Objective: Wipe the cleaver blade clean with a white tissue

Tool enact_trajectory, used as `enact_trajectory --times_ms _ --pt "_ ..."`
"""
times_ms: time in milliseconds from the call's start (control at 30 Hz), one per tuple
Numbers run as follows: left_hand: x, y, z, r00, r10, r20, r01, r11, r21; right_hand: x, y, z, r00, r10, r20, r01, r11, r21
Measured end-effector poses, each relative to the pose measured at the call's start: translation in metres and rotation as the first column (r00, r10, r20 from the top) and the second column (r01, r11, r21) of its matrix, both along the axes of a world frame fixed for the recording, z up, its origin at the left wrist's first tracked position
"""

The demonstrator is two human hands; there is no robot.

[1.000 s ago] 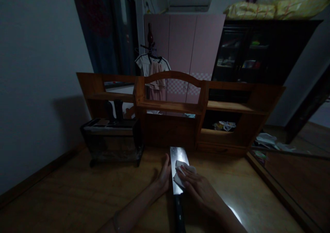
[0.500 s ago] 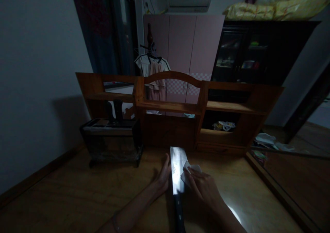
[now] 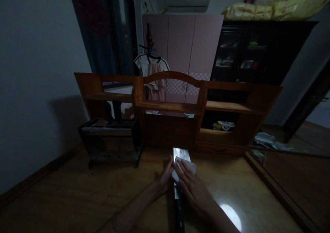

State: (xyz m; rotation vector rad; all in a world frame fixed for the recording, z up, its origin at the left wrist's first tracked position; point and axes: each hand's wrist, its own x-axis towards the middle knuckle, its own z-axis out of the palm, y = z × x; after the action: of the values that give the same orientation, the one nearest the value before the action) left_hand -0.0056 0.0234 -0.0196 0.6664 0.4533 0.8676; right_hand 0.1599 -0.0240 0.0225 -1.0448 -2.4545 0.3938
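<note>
A cleaver with a shiny broad blade and a black riveted handle points away from me, above the wooden tabletop. My left hand grips the blade at its left edge, thumb up; its other fingers are hidden behind the metal. Spread over the middle of the blade is a white tissue or cloth, too dim to tell which. My right hand presses it flat on the blade with extended fingers. The handle reaches the lower edge of the view, and neither hand is on it.
A knife block with black handles stands on the wooden tabletop at left. Behind it runs a wooden shelf unit, with small items in its right compartment. A raised ledge borders the right side. Light reflects near my right forearm.
My right hand has slid the white tissue or cloth left across the blade, covering its middle. The cleaver and my left hand have shifted slightly right. The light spot on the tabletop has grown.
</note>
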Motion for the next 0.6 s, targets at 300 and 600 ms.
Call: enact_trajectory --times_ms 300,600 --pt "0.001 -0.007 0.016 0.988 -0.119 0.100 0.111 0.991 0.074 0.016 0.028 -0.034 0.980 -0.197 -0.042 0.199 0.977 0.074" --pt "0.002 -0.012 0.024 0.995 -0.080 0.058 0.079 0.997 0.019 0.023 0.029 -0.020 0.948 -0.272 -0.164 0.292 0.950 0.113"
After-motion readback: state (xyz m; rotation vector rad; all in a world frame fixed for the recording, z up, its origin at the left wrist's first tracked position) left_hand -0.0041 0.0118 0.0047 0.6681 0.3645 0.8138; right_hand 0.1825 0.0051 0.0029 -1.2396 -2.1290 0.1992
